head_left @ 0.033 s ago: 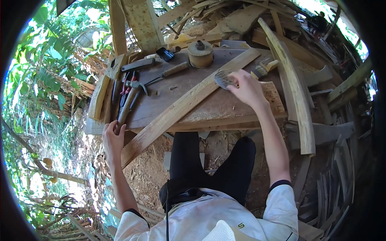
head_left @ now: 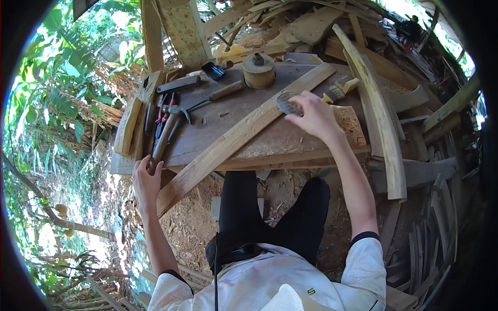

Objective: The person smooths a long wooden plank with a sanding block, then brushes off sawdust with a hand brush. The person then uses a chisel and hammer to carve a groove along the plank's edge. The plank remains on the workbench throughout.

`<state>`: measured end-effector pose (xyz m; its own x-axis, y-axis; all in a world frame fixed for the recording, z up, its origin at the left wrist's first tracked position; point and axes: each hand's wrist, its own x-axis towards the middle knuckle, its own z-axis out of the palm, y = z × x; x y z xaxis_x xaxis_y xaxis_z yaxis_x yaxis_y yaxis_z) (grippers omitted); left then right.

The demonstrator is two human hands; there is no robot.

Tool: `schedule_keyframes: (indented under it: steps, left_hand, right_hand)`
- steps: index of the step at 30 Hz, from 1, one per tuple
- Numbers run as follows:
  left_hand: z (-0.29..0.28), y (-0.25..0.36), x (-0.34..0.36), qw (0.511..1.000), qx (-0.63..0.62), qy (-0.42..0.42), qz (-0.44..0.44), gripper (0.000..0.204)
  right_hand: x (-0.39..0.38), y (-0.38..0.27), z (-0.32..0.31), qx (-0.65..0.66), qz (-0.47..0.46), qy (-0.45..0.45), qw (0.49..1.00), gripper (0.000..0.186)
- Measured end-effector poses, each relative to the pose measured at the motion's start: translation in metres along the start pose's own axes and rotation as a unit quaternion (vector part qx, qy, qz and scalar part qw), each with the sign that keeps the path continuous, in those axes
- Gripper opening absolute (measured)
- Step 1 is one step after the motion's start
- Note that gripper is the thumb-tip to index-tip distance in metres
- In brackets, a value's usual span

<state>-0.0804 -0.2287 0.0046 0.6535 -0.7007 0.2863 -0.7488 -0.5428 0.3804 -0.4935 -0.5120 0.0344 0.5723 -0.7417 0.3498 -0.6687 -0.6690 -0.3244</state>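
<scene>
- The left hand [head_left: 147, 179] has its fingers curled round the near end of a hammer with a brown wooden handle and grey metal head [head_left: 161, 140], on the left of the table.
- The handle end lies by the near edge of the brown wooden table [head_left: 207, 124], perhaps so it is easy to grab.
- The right hand [head_left: 314, 114] pinches a flat, round grey disc [head_left: 288, 103] by its right side, maybe to leave most of it free.
- The disc is over the long, pale wooden plank [head_left: 244, 132]; I cannot tell if they touch.
- The plank slants from near left to far right, its near end poking past the table.
- A flat brush with dark bristles [head_left: 336, 93] lies just right of the right hand, likely for easy reach.
</scene>
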Motion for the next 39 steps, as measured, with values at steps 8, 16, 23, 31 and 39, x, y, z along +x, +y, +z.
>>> schedule_keyframes:
  steps: [8,16,23,31,39]
  left_hand:
    - [0.006,0.027,-0.031,0.994,-0.035,0.062,0.079,0.066]
    - [0.006,0.058,-0.049,0.975,-0.111,-0.080,0.174,0.063]
    - [0.009,0.053,-0.063,0.964,-0.159,-0.104,0.187,0.063]
    - [0.009,0.054,-0.060,0.970,-0.147,-0.158,0.116,0.071]
    - [0.015,0.063,-0.059,0.980,-0.140,-0.130,0.062,0.089]
  right_hand:
    - [0.034,-0.001,0.015,-0.095,-0.050,0.037,0.994,0.017]
    - [0.062,-0.023,-0.006,-0.032,-0.026,-0.081,0.996,0.025]
    - [0.048,0.042,-0.035,-0.282,0.072,-0.280,0.915,0.034]
    - [0.056,0.041,-0.033,-0.244,-0.043,-0.205,0.947,0.028]
    - [0.140,0.104,-0.056,0.143,0.014,0.117,0.983,0.027]
